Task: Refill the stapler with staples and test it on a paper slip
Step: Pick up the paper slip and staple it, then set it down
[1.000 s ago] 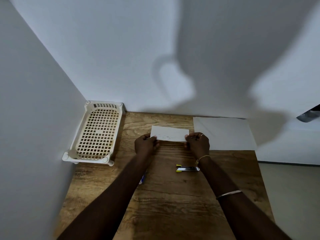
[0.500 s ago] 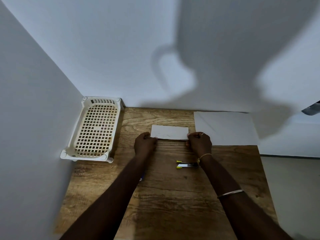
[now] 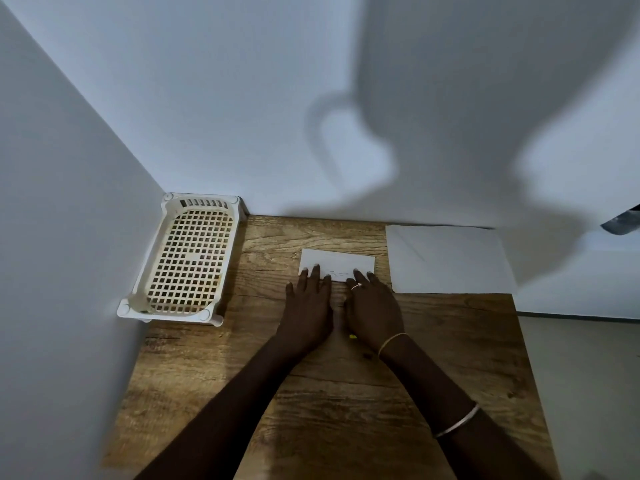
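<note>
The white paper slip (image 3: 341, 260) lies flat and crosswise on the wooden table (image 3: 311, 410), faintly marked.

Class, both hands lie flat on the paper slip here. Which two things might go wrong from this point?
1. Only a yellow tip, likely the stapler, shows beside the wrist of the right hand; drawing that hand back may knock it.
2. The left hand and the right hand press only the near edge of the paper slip, so it may skid or crease on the wooden table.
</note>
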### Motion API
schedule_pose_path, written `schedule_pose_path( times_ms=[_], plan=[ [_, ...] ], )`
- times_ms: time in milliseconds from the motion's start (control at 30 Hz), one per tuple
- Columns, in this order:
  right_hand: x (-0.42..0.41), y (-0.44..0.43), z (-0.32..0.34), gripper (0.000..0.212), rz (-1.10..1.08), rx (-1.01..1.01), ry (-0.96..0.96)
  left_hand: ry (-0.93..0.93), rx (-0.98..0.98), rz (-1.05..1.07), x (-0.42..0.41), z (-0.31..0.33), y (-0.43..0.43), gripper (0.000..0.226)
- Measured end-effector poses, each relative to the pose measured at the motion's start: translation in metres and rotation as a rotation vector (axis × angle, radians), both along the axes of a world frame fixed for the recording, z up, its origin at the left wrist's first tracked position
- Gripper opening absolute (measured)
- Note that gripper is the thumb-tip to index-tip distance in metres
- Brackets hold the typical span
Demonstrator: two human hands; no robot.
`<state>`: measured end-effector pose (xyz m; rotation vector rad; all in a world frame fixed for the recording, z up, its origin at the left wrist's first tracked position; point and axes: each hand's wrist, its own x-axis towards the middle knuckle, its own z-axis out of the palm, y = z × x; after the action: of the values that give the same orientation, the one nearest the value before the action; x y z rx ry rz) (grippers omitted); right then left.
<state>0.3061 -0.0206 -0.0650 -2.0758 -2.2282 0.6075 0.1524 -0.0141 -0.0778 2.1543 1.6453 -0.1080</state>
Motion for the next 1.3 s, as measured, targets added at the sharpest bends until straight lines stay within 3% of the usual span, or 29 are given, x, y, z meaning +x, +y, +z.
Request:
schedule_pose_path(
  times_ms=[200,1300],
  plan=[
    [-0.001,-0.002,-0.007,0.051,0.032,-0.103,-0.059,0.069,-0.035,-0.072,-0.001,-0.014,-0.001,0.069],
    [0.015,0.093,-0.006,0.051,-0.022,-0.097,0.023,-0.009,0.049,-0.065,0.003,-0.021,0.086,0.067]
  ],
)
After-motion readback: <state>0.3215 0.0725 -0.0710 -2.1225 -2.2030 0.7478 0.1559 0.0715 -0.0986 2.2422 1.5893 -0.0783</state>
